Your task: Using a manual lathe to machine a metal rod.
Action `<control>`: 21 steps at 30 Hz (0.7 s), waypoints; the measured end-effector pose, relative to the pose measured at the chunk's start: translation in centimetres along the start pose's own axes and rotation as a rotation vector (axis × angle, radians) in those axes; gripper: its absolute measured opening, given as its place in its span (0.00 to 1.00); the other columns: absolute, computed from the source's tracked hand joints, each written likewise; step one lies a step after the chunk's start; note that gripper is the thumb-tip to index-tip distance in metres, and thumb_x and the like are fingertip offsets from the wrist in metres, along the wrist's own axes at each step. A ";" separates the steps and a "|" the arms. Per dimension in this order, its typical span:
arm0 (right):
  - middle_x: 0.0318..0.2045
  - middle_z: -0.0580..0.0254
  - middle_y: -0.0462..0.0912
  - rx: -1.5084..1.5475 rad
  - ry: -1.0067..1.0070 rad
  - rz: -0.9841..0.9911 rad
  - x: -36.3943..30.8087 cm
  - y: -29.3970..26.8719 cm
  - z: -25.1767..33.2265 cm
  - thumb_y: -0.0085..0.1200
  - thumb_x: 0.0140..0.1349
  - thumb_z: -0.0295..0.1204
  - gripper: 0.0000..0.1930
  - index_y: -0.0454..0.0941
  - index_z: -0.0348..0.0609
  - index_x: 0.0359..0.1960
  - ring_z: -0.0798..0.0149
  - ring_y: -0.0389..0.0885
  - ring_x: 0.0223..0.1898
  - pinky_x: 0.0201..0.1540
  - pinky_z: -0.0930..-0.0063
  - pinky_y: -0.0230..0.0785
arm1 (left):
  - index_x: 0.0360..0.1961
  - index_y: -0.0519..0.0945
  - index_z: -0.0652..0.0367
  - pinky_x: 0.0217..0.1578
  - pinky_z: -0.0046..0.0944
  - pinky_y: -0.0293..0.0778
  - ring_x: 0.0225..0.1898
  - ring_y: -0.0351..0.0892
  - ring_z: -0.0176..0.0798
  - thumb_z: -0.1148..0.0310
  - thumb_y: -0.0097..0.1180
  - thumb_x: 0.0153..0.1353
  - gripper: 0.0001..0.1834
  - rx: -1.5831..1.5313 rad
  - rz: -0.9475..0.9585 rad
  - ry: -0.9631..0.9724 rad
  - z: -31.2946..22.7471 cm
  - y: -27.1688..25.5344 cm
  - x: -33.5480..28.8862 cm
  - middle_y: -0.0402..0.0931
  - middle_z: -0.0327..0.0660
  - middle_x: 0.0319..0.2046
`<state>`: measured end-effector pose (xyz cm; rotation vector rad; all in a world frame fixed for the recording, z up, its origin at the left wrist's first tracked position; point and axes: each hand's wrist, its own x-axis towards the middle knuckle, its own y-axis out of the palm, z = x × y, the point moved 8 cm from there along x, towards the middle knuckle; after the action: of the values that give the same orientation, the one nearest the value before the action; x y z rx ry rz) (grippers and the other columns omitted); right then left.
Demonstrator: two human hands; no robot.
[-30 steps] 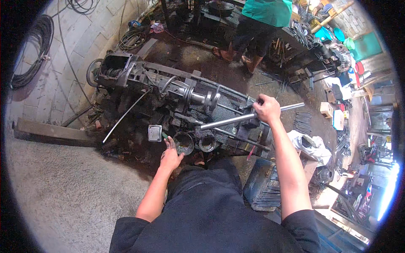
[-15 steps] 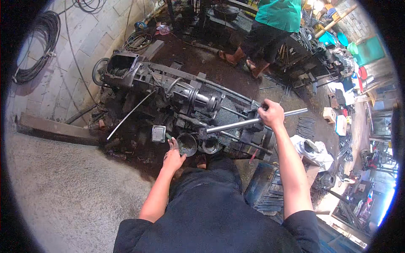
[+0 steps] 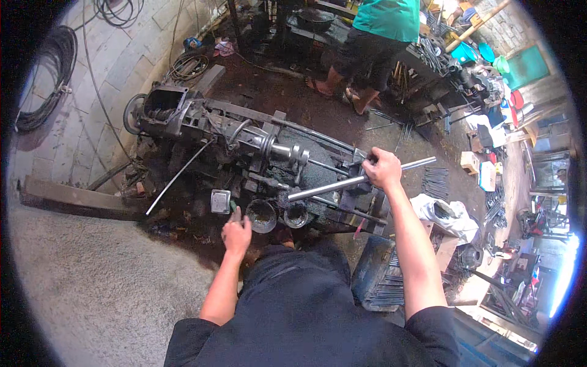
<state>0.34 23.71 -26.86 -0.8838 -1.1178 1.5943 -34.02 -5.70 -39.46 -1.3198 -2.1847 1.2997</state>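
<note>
My right hand (image 3: 383, 167) is closed around a long bright metal rod (image 3: 330, 189), holding it aslant above the near side of a greasy lathe-like machine (image 3: 263, 144). The rod's left end hangs by a dark lump near two round metal bowls. My left hand (image 3: 236, 235) is low, fingers pointing away from me, beside the larger bowl (image 3: 262, 215), which has something yellowish inside. Just past its fingertips is a small green object (image 3: 233, 207), next to a square metal tin (image 3: 221, 202). Whether the fingers touch the green object is hard to see. A smaller bowl (image 3: 296, 216) stands to the right.
A thin rod (image 3: 178, 177) slants out from the machine's near side. A blue crate (image 3: 374, 269) of metal rods stands to my right, near a white sack (image 3: 446, 215). Across the machine a person in a green top (image 3: 386, 19) stands. Coiled cable (image 3: 52, 79) hangs on the left wall.
The view has shifted slightly, so the scene sits lower and further left. My left thumb has moved from the large bowl's rim toward the other fingers. My right hand keeps its hold on the rod.
</note>
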 end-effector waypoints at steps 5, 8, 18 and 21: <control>0.33 0.53 0.83 -0.005 -0.012 -0.042 0.0 -0.2 0.7 0.56 0.48 0.42 0.15 0.80 0.47 0.31 0.48 0.81 0.39 0.42 0.56 0.73 | 0.38 0.85 0.57 0.39 0.51 0.76 0.37 0.82 0.57 0.58 0.56 0.59 0.15 0.038 -0.130 -0.053 1.9 -1.7 1.5 0.82 0.53 0.35; 0.32 0.54 0.83 0.015 -0.010 -0.048 -0.1 -0.2 -0.1 0.55 0.49 0.42 0.13 0.79 0.46 0.29 0.48 0.81 0.37 0.40 0.55 0.73 | 0.37 0.85 0.57 0.38 0.51 0.76 0.36 0.81 0.58 0.57 0.57 0.58 0.15 0.181 -0.056 -0.093 2.0 -1.3 1.9 0.82 0.53 0.35; 0.25 0.60 0.79 -0.015 -0.543 0.047 -2.2 -0.9 1.9 0.61 0.47 0.53 0.20 0.78 0.49 0.25 0.54 0.80 0.33 0.35 0.59 0.74 | 0.34 0.83 0.62 0.35 0.55 0.75 0.34 0.81 0.61 0.59 0.58 0.57 0.15 0.253 -0.101 -0.204 1.0 -1.1 1.3 0.80 0.58 0.29; 0.28 0.62 0.78 -0.084 -0.675 -0.021 -3.0 -1.8 1.5 0.64 0.44 0.52 0.22 0.78 0.48 0.29 0.55 0.80 0.33 0.34 0.60 0.74 | 0.37 0.82 0.62 0.38 0.54 0.76 0.38 0.81 0.60 0.60 0.56 0.58 0.15 0.280 -0.095 -0.252 1.2 -0.6 0.7 0.80 0.57 0.34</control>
<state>0.37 20.64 -24.55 -0.3734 -1.6560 1.8976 -35.47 -5.94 -39.82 -0.9801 -2.0899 1.7373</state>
